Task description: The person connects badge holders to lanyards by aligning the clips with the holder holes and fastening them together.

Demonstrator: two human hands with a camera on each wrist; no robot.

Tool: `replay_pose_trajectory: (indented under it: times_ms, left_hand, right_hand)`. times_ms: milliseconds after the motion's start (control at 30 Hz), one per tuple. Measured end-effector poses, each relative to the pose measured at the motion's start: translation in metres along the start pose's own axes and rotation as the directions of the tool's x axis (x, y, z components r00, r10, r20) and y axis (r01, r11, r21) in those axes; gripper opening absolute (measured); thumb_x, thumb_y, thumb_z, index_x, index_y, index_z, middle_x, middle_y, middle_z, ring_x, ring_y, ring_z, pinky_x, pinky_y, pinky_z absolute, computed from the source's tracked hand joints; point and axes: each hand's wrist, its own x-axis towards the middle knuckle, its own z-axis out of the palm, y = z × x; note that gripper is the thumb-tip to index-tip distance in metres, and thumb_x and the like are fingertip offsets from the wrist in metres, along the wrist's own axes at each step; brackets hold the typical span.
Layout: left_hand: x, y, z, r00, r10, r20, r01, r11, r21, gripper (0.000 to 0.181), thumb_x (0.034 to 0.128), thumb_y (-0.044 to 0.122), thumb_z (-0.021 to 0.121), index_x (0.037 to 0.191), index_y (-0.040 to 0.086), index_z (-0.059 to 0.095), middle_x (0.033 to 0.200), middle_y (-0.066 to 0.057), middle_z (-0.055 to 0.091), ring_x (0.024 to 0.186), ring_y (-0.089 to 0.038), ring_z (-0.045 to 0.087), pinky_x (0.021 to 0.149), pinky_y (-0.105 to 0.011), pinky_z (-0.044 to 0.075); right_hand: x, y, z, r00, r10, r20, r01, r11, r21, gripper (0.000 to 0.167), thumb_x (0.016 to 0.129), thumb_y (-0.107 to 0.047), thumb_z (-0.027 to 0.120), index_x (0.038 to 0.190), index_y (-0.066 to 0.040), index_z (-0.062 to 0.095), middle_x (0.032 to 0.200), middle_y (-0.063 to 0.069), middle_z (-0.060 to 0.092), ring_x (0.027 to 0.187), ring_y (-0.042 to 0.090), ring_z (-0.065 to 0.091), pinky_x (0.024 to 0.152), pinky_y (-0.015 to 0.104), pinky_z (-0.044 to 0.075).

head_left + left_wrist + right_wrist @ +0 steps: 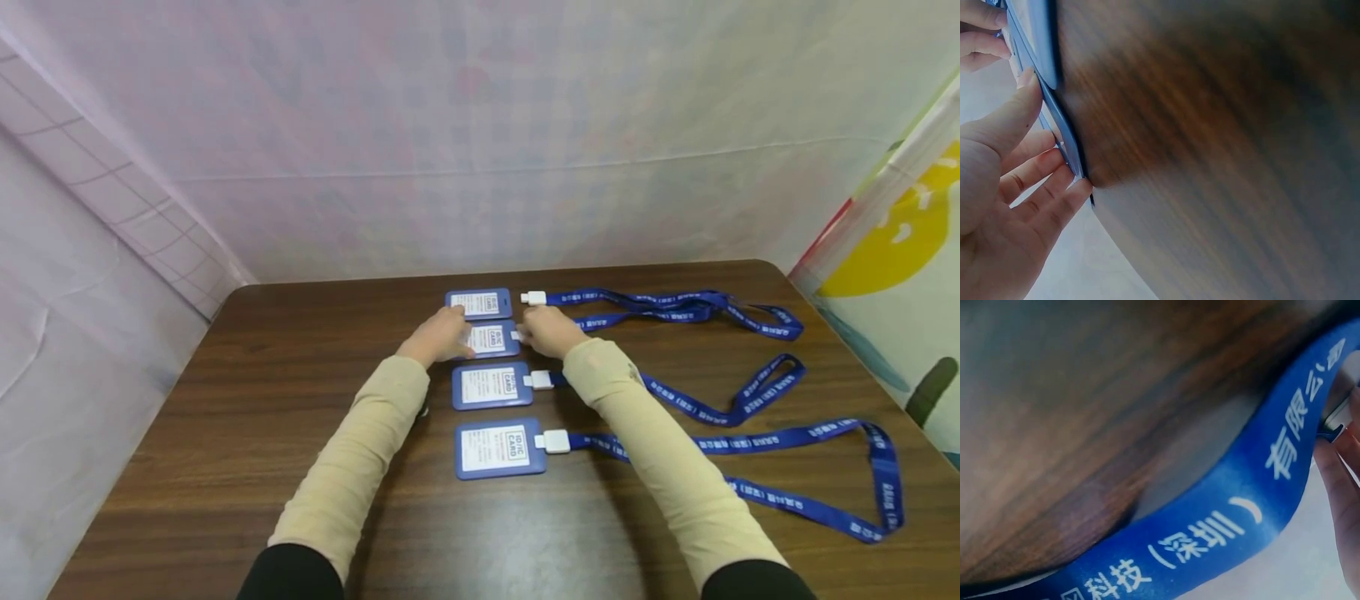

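Blue ID card holders lie in a column on the brown wooden table (262, 417). My left hand (438, 333) grips the second holder from the back (491, 339) by its left part, with the thumb along the near edge. In the left wrist view the thumb presses one side of that blue holder (1067, 128), while the other fingers touch its far side and end. My right hand (552, 331) pinches the white clip (516, 336) at the holder's right end; its fingertips are partly hidden. A blue lanyard with white lettering (1210, 531) curves below the right hand (1338, 481).
The backmost holder (480, 303) lies just beyond, apart from its white clip (534, 297) and lanyard (675, 310). Nearer are a third holder (491, 386) and a front holder (500, 448), each joined to a lanyard stretching right. A pale curtain (480, 167) hangs behind the table.
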Motion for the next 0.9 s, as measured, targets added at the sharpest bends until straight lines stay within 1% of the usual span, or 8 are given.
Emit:
replay_pose_trajectory:
  times_ms: [200,367,500,700,900]
  left_hand:
    - [-0.0013,-0.0002,-0.001,1.0,0.029,-0.003,-0.029,0.999,0.023,0.033,0.0766,0.033,0.072,0.077,0.002,0.061,0.091,-0.012,0.048,0.086,-0.026,0.049,0.081,-0.038,0.044]
    - [-0.0009,0.0002,-0.0018,1.0,0.015,-0.006,-0.015,1.0,-0.003,0.033,0.0759,0.032,0.072,0.076,0.002,0.06,0.093,-0.013,0.049,0.087,-0.027,0.05,0.083,-0.039,0.044]
    - [-0.0002,0.0001,-0.0009,1.0,0.005,-0.012,-0.005,1.0,-0.016,0.033,0.0752,0.032,0.073,0.077,0.001,0.06,0.095,-0.014,0.05,0.087,-0.027,0.051,0.083,-0.039,0.044]
    - [0.0007,0.0,0.0006,1.0,-0.001,-0.014,0.001,1.0,-0.023,0.034,0.0746,0.031,0.074,0.081,0.0,0.062,0.096,-0.014,0.051,0.087,-0.027,0.051,0.084,-0.039,0.044]
    - [0.0007,0.0004,0.0007,1.0,-0.007,-0.019,0.006,0.999,-0.036,0.034,0.0742,0.03,0.074,0.08,0.0,0.061,0.097,-0.015,0.051,0.087,-0.027,0.051,0.084,-0.04,0.044]
  right_hand:
    - [0.0005,0.0005,0.0025,1.0,0.013,0.01,-0.013,1.0,-0.002,0.017,0.082,-0.011,0.065,0.07,0.0,0.061,0.068,0.007,0.054,0.064,0.025,0.057,0.062,0.035,0.051]
    - [0.0006,0.0021,0.0032,1.0,-0.006,-0.009,0.006,1.0,-0.015,0.017,0.083,-0.011,0.063,0.07,0.0,0.061,0.067,0.006,0.054,0.062,0.024,0.056,0.061,0.035,0.051]
    - [0.001,0.0019,0.0028,1.0,-0.009,-0.009,0.009,1.0,-0.012,0.018,0.084,-0.011,0.063,0.07,0.0,0.061,0.066,0.007,0.054,0.061,0.024,0.055,0.06,0.034,0.05]
    - [0.001,0.0016,0.0026,1.0,-0.003,-0.009,0.002,1.0,-0.017,0.017,0.082,-0.01,0.064,0.07,0.001,0.061,0.067,0.007,0.054,0.062,0.025,0.056,0.061,0.036,0.05]
    - [0.0009,0.002,0.0035,1.0,-0.011,-0.018,0.011,1.0,-0.023,0.016,0.08,-0.009,0.065,0.069,0.0,0.061,0.066,0.007,0.054,0.062,0.025,0.056,0.062,0.036,0.05]
